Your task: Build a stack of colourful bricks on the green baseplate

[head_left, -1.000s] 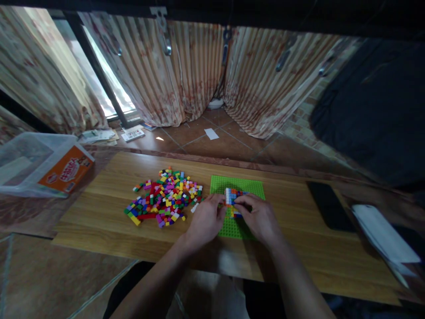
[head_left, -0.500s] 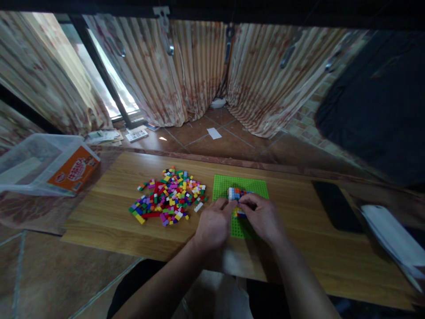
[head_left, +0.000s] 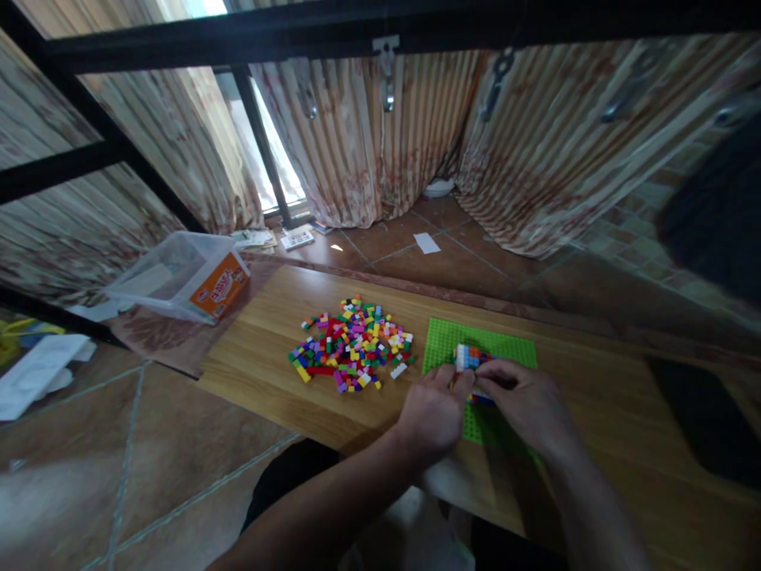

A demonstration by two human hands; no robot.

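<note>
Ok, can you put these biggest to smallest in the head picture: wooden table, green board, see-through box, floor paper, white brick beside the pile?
1. Wooden table
2. Green board and see-through box: too alike to rank, and the board is partly hidden
3. Floor paper
4. White brick

The orange label (head_left: 220,287) on the clear plastic box (head_left: 160,274) bore large white Chinese characters, too blurred to read for certain.
</note>
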